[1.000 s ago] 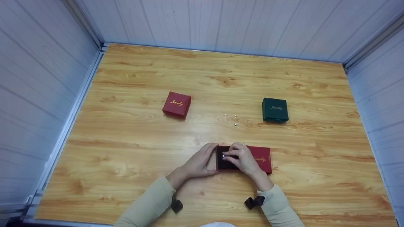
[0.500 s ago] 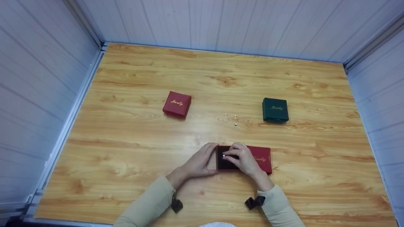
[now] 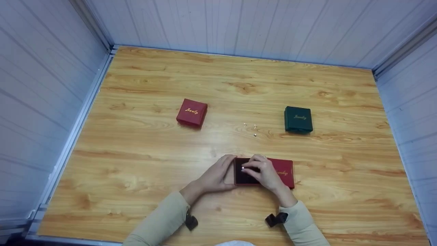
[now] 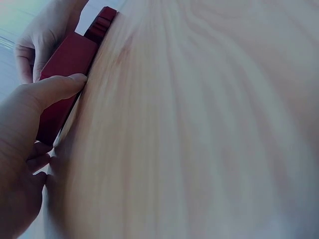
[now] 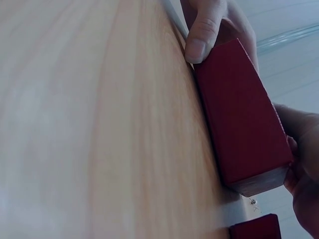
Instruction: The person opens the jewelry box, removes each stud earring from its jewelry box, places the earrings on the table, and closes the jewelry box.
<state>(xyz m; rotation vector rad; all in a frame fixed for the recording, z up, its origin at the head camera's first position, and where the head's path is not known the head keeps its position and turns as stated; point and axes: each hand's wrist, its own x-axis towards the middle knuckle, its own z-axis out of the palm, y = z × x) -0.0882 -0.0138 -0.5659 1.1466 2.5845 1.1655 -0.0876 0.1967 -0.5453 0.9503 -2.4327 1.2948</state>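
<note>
The left hand (image 3: 213,176) clasps the open red jewelry box (image 5: 239,114) on the wooden table (image 3: 157,147), and over the dark lining (image 3: 243,178) the right hand (image 3: 267,174) pinches a shiny piece (image 3: 242,168) too tiny for me to make out, the gold-lettered lid (image 3: 286,173) just alongside.

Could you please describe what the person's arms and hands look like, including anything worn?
The left sleeve and right sleeve are long and beige, with a black blocky device near each cuff. The left hand and right hand wear no gloves.
</note>
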